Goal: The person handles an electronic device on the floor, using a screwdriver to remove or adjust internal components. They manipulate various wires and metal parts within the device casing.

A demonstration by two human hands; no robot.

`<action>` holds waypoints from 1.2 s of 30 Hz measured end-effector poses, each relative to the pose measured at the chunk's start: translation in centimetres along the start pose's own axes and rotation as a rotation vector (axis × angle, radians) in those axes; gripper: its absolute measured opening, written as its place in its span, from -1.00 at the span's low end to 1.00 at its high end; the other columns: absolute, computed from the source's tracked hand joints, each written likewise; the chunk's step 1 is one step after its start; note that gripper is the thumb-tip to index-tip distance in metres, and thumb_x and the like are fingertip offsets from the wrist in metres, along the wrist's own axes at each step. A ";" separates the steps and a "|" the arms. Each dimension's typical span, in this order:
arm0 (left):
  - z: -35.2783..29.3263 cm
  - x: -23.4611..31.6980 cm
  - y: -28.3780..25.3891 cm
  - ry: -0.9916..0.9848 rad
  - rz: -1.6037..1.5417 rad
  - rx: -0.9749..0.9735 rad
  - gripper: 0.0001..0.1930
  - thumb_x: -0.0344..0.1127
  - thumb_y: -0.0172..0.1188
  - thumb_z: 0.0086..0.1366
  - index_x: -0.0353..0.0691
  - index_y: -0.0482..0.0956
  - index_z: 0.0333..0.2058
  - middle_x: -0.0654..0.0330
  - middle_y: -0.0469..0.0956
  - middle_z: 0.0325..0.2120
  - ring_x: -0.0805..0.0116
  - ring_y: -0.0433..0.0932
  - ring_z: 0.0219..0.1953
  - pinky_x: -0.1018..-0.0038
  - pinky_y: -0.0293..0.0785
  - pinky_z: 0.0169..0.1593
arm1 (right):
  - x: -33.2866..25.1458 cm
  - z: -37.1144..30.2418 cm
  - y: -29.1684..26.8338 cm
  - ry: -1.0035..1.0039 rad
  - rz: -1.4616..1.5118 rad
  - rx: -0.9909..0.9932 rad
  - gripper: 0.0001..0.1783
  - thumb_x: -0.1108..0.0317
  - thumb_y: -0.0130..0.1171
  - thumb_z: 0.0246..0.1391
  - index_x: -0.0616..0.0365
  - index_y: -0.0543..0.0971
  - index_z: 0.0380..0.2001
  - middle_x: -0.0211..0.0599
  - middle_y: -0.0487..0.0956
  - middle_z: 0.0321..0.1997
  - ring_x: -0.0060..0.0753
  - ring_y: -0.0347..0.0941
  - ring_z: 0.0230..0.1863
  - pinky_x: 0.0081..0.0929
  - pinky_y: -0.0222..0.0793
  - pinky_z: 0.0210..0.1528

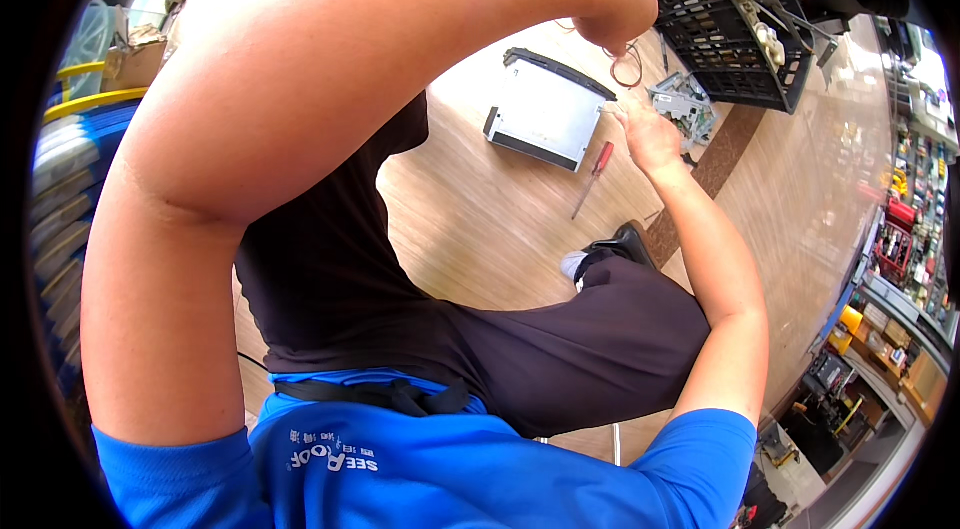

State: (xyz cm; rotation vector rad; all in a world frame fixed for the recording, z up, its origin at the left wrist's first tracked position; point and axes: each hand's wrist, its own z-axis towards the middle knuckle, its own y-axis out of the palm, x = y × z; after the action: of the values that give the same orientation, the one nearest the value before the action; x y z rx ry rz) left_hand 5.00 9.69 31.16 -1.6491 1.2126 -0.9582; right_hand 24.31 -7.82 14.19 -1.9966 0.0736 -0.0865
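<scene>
A flat silver metal box with a black front edge (548,111), like a disc drive, lies on the wood-patterned floor. My left arm reaches far across, and my left hand (618,21) is closed beyond the box's right corner. From its fingertips hangs a thin reddish-brown wire (628,69) in a loop. My right hand (652,137) is beside the box's right edge, fingers pinched together on something thin that I cannot make out. A screwdriver with a red handle (602,160) lies on the floor close to the box. Right of the hands sits a metal-and-circuit-board part (684,107).
A black plastic crate (735,79) holding tools and yellow and white parts stands at the upper right. My black shoe (630,243) rests on the floor near the screwdriver. Stacked blue items (85,189) are at the left; cluttered shelves (900,219) line the right.
</scene>
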 end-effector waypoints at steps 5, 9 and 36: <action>0.9 -0.3 0.3 0.021 0.016 -0.025 -0.62 -0.03 0.17 0.26 -0.26 0.71 -0.28 0.06 0.65 -0.31 0.04 0.61 -0.20 0.15 0.50 -0.09 | 0.3 -0.7 0.5 -0.102 0.068 0.191 -0.68 0.15 0.02 0.23 0.13 0.39 -0.09 0.02 0.57 -0.14 0.07 0.55 -0.18 -0.06 0.48 -0.16; 1.1 -0.5 0.3 0.025 0.009 -0.042 -0.63 -0.04 0.18 0.25 -0.26 0.71 -0.27 0.05 0.65 -0.29 0.04 0.61 -0.19 0.15 0.50 -0.08 | 0.4 -0.6 0.7 -0.133 0.110 0.187 -0.69 0.14 -0.04 0.25 0.13 0.44 -0.13 0.03 0.57 -0.11 0.03 0.54 -0.10 -0.07 0.47 -0.10; -1.6 -0.1 -1.1 -0.066 -0.187 -0.018 -0.71 -0.14 0.25 0.20 -0.27 0.71 -0.30 0.03 0.65 -0.27 0.06 0.62 -0.17 0.21 0.52 -0.11 | 2.1 -0.6 1.1 -0.224 0.211 0.297 -0.69 0.15 0.06 0.22 0.17 0.35 -0.17 0.08 0.57 -0.25 0.13 0.54 -0.19 0.01 0.43 -0.18</action>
State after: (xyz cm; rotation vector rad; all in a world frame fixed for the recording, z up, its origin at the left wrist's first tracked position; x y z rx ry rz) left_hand 3.83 9.68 32.71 -1.8190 1.0395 -1.0003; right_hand 26.33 -9.05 13.45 -1.6799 0.1199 0.2483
